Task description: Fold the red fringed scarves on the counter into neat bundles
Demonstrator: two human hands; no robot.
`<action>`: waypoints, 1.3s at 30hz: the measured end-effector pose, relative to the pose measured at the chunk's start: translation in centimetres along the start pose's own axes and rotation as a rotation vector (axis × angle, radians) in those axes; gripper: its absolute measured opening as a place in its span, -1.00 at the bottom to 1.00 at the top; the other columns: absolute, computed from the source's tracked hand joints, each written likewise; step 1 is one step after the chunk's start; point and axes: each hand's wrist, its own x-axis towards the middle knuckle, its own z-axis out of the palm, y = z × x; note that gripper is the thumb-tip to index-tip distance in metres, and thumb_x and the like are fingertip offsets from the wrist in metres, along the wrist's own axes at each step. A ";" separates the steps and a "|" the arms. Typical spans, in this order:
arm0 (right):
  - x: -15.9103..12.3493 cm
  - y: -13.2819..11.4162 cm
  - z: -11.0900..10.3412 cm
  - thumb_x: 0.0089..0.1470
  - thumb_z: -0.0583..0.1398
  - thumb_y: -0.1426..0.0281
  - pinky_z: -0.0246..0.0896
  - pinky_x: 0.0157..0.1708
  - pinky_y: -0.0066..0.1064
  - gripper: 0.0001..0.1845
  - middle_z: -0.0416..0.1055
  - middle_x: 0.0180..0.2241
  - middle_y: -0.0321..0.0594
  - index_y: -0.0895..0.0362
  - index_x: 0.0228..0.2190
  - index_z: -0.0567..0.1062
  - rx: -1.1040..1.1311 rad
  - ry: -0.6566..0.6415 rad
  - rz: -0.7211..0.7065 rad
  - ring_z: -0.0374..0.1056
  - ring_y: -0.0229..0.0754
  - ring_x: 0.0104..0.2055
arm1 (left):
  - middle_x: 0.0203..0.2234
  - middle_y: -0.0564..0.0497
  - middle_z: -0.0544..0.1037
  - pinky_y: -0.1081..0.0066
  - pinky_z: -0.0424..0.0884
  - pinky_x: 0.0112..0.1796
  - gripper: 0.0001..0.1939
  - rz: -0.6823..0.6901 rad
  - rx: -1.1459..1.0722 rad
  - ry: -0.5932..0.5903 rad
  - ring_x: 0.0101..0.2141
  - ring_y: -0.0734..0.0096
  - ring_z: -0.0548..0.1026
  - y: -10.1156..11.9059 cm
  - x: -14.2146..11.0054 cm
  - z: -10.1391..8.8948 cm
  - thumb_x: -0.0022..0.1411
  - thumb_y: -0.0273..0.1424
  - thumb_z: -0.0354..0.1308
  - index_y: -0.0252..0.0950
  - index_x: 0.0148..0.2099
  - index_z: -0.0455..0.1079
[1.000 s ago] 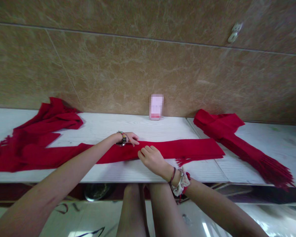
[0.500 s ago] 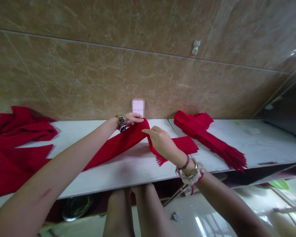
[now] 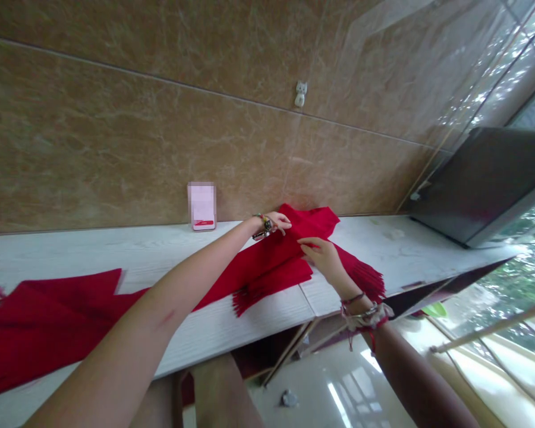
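Observation:
A long red scarf (image 3: 243, 267) runs across the white shelf from a wide flat part (image 3: 66, 315) at the left. Its folded-back end finishes in a fringe (image 3: 239, 302) near the front edge. My left hand (image 3: 280, 223) is over the scarf's right end, fingers loosely stretched and apart. Close by, my right hand (image 3: 323, 257) has thumb and fingers apart, with no cloth visible between them. Behind both hands lies a second bunched red scarf (image 3: 314, 221), its fringe (image 3: 369, 280) pointing front right. Where the two scarves meet is hard to make out.
A phone (image 3: 202, 206) leans against the brown tiled wall (image 3: 116, 137). At the shelf's right end stands a dark box-shaped appliance (image 3: 481, 178). A small white cat figure (image 3: 300, 94) is fixed to the wall. Under the shelf (image 3: 378, 229) are open compartments.
The view has swung right. Both hands have moved right, to the second scarf, and the long scarf's folded end now lies against it. My right hand's pinch on the fold has opened.

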 end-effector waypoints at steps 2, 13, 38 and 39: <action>-0.3 2.2 -0.2 -0.34 0.18 0.34 0.26 -0.53 -0.43 -0.78 0.31 -0.56 -0.33 0.16 -0.52 0.47 0.140 0.043 0.117 0.24 -0.32 -0.55 | -0.17 -0.12 0.43 0.32 0.26 -0.15 -0.45 -0.033 0.069 0.002 -0.13 0.18 0.35 -0.4 -0.3 2.1 -0.05 -0.19 0.12 -0.33 0.00 0.27; 0.2 6.5 -1.5 -0.30 0.18 0.48 0.24 -0.33 -0.36 -0.49 0.33 -0.34 -0.28 0.10 -0.17 0.38 -0.015 -0.122 -0.003 0.27 -0.25 -0.35 | 0.21 -0.21 -0.19 0.11 0.08 0.03 -0.25 -0.202 0.776 -0.089 0.16 0.00 -0.14 -4.1 -12.0 4.7 0.08 -0.19 -0.01 -0.30 0.25 -0.19; 0.4 4.5 -1.3 -0.02 0.13 0.44 0.10 0.03 -0.20 -0.62 0.31 -0.07 0.07 0.29 -0.11 0.38 -1.013 -0.423 -0.835 0.17 -0.04 0.04 | 0.18 -0.21 -0.01 0.43 0.16 0.01 -0.27 -0.229 0.907 -0.034 0.11 0.25 0.10 -3.6 -12.8 4.5 -0.03 -0.76 -0.13 -0.37 0.22 -0.07; 0.4 4.4 -1.2 -0.02 0.14 0.41 0.11 0.02 -0.19 -0.62 0.32 -0.08 0.06 0.27 -0.11 0.38 -1.021 -0.427 -0.851 0.19 -0.04 0.02 | 0.17 -0.21 0.02 0.48 0.15 0.01 -0.30 -0.218 0.900 -0.048 0.10 0.30 0.12 -3.1 -12.6 3.8 -0.03 -0.75 -0.13 -0.40 0.21 -0.04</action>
